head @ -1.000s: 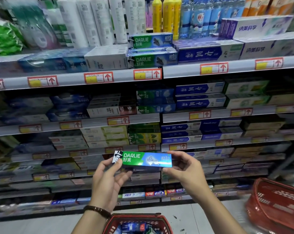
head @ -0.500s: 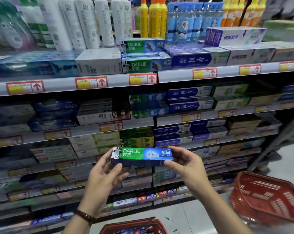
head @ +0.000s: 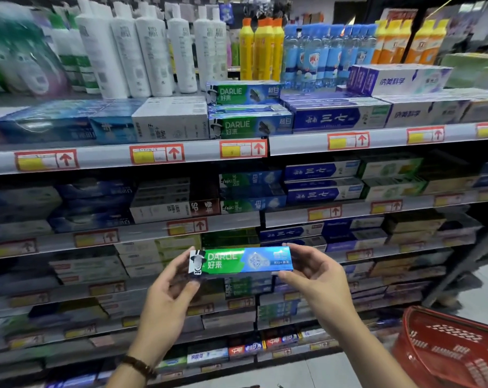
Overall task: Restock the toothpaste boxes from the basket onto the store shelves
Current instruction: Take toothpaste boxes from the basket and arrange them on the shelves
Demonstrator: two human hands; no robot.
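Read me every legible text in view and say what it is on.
"DARLIE 好来": toothpaste box, gripped by left hand and right hand.
"DARLIE 好来", "超白": stacked Darlie boxes, top shelf.
"三七": blue box, top shelf.
"纳美科学": white-purple box, top shelf.
"SP-": brown-ended box, second shelf.
Price tags and white bottles: too blurred to read.

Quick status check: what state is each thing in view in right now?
Darlie box: level, label facing the camera, held in mid-air by both ends.
Left hand: grips the box's left end.
Right hand: pinches the box's right end.
Top-shelf Darlie boxes: stacked, labels forward.
Red basket: lower right, contents not visible.
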